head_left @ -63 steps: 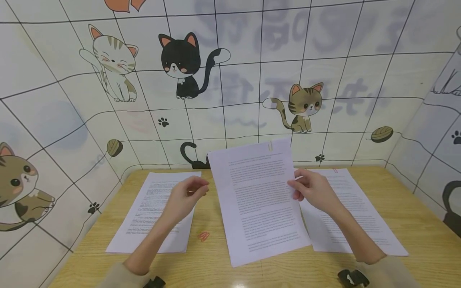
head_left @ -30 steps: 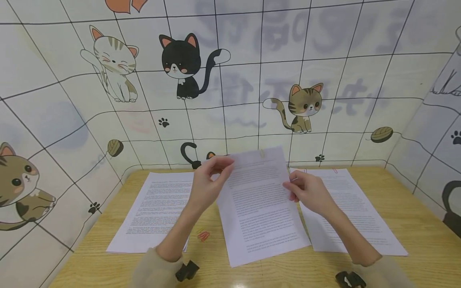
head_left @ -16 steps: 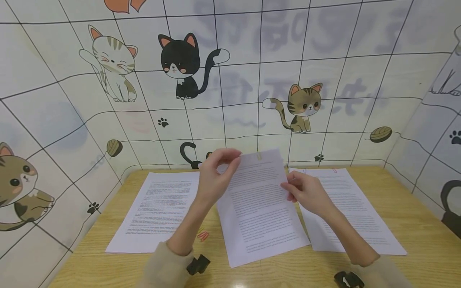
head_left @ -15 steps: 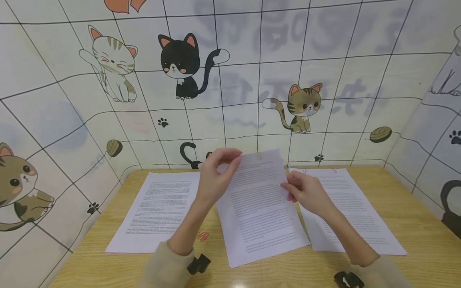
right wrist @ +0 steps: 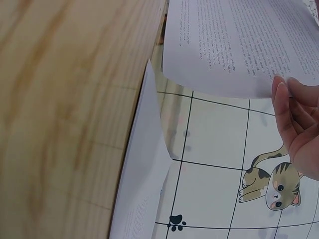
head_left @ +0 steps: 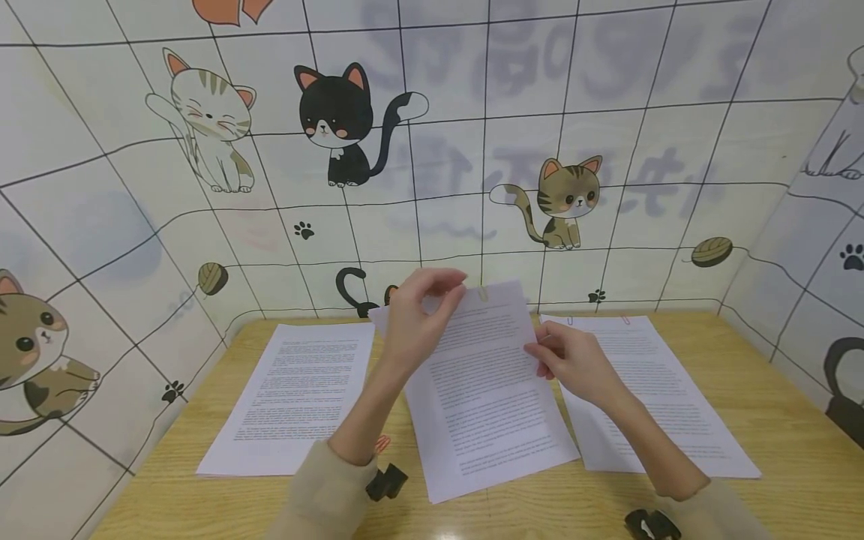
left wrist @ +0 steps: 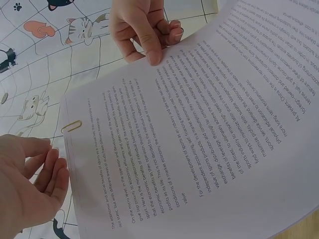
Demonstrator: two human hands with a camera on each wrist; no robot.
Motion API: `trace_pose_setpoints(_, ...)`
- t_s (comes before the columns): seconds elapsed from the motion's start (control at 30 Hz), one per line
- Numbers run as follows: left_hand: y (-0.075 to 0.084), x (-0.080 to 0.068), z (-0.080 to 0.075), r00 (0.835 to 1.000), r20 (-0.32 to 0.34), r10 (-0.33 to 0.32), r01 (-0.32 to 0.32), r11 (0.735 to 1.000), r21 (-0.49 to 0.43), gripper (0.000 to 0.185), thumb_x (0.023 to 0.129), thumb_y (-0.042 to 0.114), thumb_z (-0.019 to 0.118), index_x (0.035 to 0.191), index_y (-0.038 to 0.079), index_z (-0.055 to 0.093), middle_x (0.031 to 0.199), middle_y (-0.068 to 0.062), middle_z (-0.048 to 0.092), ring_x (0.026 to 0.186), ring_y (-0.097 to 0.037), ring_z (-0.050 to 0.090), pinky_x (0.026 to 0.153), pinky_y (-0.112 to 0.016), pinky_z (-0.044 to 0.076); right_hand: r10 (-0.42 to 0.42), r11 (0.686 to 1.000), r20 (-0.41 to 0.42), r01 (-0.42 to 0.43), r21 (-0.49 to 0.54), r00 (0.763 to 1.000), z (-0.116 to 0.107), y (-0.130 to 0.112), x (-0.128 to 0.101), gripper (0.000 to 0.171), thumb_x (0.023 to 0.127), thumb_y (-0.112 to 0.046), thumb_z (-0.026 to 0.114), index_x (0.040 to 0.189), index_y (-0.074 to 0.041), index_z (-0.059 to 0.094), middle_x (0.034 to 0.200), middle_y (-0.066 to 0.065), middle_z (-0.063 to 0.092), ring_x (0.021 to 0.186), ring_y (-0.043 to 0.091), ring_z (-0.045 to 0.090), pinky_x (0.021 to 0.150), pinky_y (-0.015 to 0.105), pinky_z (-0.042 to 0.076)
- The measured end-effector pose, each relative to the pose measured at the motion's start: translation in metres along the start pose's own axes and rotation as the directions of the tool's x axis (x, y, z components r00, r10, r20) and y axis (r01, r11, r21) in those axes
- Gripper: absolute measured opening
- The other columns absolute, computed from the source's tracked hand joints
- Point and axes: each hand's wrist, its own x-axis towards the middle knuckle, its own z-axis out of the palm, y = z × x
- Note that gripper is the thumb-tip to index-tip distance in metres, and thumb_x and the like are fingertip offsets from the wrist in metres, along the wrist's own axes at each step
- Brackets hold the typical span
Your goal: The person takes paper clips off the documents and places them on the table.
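Observation:
A printed paper sheaf (head_left: pixel 486 397) is tilted up off the wooden table (head_left: pixel 796 442), its lower edge on the wood. A pale gold paper clip (head_left: pixel 482 292) (left wrist: pixel 72 126) sits on its top edge. My right hand (head_left: pixel 540 352) (left wrist: pixel 159 47) (right wrist: pixel 284 94) pinches the sheaf's right edge. My left hand (head_left: pixel 448 289) (left wrist: pixel 55 164) is up at the top edge, just left of the clip. Its fingers are loosely bent beside the paper and grip nothing that I can see.
One printed sheet (head_left: pixel 297 390) lies flat on the left. Another sheet (head_left: pixel 648 390) on the right carries small clips (head_left: pixel 628 320) at its top. A red paper clip (head_left: pixel 382 442) lies by my left forearm. Cat-patterned walls (head_left: pixel 202 187) close off three sides.
My left hand rose from beside the sheaf to its top edge and slid right towards the clip. My right hand kept its hold; the sheaf's top dipped slightly.

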Motion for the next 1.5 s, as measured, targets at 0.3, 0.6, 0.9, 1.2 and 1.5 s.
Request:
trace_pose_setpoints(0.3,0.0,0.007,0.005,0.999,0.032,0.0,-0.002,0.998,0.067,0.013,0.091,0.003,0.074,0.103,0.0,0.073,0.101,-0.008,0.071,0.094,-0.019,0.065,0.086,-0.031,0.051,-0.006,1.0,0.005,0.006,-0.007,1.0,0.001,-0.002,0.0,0.004,0.095,-0.003,0.068,0.097,-0.002,0.065,0.064,-0.001,0.06,0.056,0.013,0.057,0.054,0.025,0.05)
trace_pose_setpoints(0.6,-0.001,0.007,0.009,0.989,0.1,-0.109,0.102,0.992,0.07,0.009,0.091,0.009,0.076,0.097,0.004,0.074,0.095,-0.004,0.072,0.088,-0.014,0.068,0.083,-0.028,0.054,-0.005,1.0,0.008,0.005,-0.016,1.0,0.002,-0.001,0.0,0.005,0.095,-0.003,0.069,0.098,-0.004,0.066,0.063,-0.002,0.06,0.057,0.013,0.057,0.054,0.024,0.048)
trace_pose_setpoints(0.9,-0.003,0.006,0.013,0.992,0.082,-0.1,0.095,0.993,0.068,0.008,0.091,0.009,0.075,0.094,0.002,0.073,0.093,-0.006,0.072,0.087,-0.017,0.067,0.083,-0.03,0.054,0.0,1.0,0.009,0.001,-0.02,1.0,0.001,-0.002,0.0,0.005,0.095,-0.003,0.069,0.098,-0.004,0.066,0.062,-0.001,0.06,0.056,0.013,0.057,0.054,0.025,0.049)
trace_pose_setpoints(1.2,-0.002,0.006,0.017,0.998,0.017,-0.067,0.067,0.998,0.021,0.005,0.091,0.004,0.073,0.091,0.0,0.072,0.091,-0.01,0.072,0.083,-0.02,0.065,0.077,-0.029,0.053,0.004,1.0,0.01,-0.004,-0.023,1.0,0.001,0.0,0.0,0.004,0.095,-0.003,0.068,0.097,-0.004,0.064,0.062,-0.002,0.06,0.056,0.013,0.057,0.054,0.025,0.049)
trace_pose_setpoints(1.5,-0.001,0.007,0.014,0.996,-0.025,-0.086,0.084,0.994,-0.073,0.006,0.093,0.005,0.072,0.094,-0.001,0.072,0.092,-0.009,0.073,0.079,-0.018,0.066,0.071,-0.029,0.054,-0.009,1.0,0.01,0.01,-0.026,1.0,0.0,0.002,0.0,0.005,0.095,-0.004,0.069,0.097,-0.003,0.064,0.061,-0.002,0.06,0.055,0.014,0.058,0.052,0.025,0.048)
